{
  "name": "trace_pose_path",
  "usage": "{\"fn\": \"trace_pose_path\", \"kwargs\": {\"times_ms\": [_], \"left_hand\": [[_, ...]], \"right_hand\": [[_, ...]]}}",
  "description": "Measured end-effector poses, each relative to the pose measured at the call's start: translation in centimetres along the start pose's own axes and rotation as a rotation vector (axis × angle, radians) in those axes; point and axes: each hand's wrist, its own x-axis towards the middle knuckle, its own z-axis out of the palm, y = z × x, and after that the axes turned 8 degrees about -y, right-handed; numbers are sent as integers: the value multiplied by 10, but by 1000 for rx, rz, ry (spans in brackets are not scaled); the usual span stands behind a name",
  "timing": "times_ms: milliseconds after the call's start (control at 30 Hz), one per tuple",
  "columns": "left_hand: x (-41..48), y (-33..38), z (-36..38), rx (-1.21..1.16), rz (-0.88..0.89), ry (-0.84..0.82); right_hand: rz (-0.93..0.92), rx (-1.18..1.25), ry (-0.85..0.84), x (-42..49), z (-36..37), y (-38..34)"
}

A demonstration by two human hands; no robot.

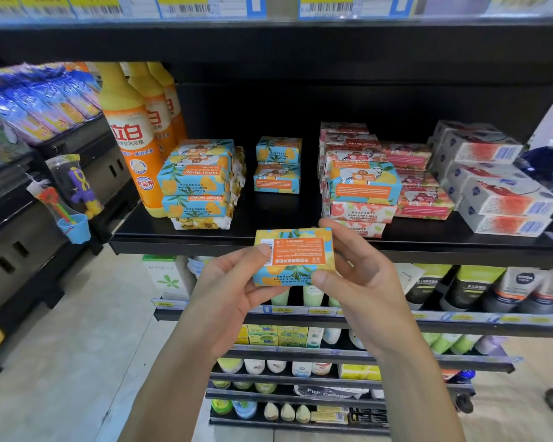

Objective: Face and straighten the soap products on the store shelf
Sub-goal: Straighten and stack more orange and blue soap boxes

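I hold a blue-and-yellow goat soap bar [296, 255] with an orange label in front of the black shelf [205, 242], just below its front edge. My left hand [233, 291] grips its left end, thumb on top. My right hand [361, 275] grips its right end, index finger over the top corner and thumb at the lower edge. On the shelf sit a left stack of the same soap [195, 183], a small two-bar stack [277, 165] further back, and a mixed pile of blue and pink soaps [361, 186], some upside down.
Orange detergent bottles [131, 138] stand at the shelf's left end. Pink soap bars [419, 183] and white-and-red boxes [495, 183] fill the right side. Lower shelves hold tubes [508, 288] and small bottles. A toy [74, 199] hangs on the neighbouring rack at left.
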Motion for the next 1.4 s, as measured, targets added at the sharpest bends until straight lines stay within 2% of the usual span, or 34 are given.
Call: {"fn": "trace_pose_path", "kwargs": {"times_ms": [133, 333, 633, 933, 1133, 1400], "left_hand": [[-1, 0, -4, 49, 31, -25], [-4, -3, -5, 77, 54, -62], [-2, -6, -6, 90, 78, -84], [1, -9, -6, 99, 45, -47], [0, -9, -3, 131, 28, -51], [-2, -7, -3, 35, -54, -41]], "right_hand": [[49, 58, -33, 0, 3, -3], [161, 68, 73, 2, 11, -5], [189, 62, 130, 0, 11, -6], [146, 73, 150, -3, 4, -1], [69, 32, 89, -5, 2, 1], [-31, -35, -13, -6, -2, 5]]}}
